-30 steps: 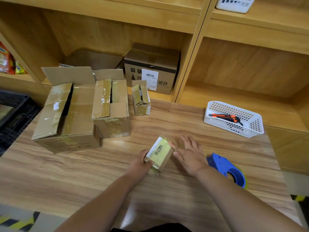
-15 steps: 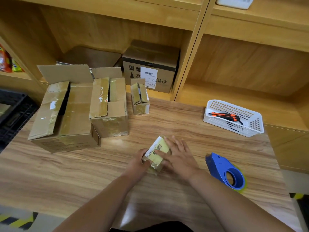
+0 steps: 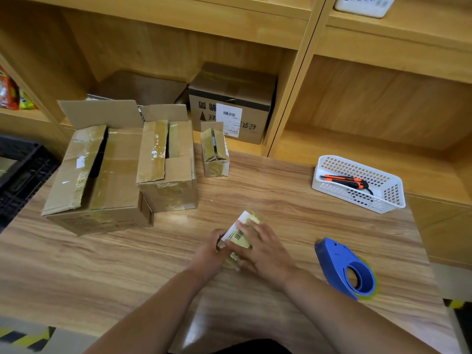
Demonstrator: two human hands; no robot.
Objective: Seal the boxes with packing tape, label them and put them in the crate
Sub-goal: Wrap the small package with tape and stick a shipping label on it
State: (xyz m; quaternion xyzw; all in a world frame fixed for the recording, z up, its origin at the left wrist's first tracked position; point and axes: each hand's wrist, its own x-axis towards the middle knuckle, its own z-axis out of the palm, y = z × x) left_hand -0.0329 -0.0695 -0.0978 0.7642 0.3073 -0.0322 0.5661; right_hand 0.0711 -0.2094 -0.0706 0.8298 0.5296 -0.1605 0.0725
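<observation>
Labelling step, I'd say: left hand grips the box on the surface, left of the dispenser; right hand lies flat, pressing the label. Next: lift it to the crate.

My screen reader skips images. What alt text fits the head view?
A person's left hand grips a small taped cardboard box on the wooden table while the flat right hand presses its white barcode label; a blue tape dispenser lies to the right.
</observation>
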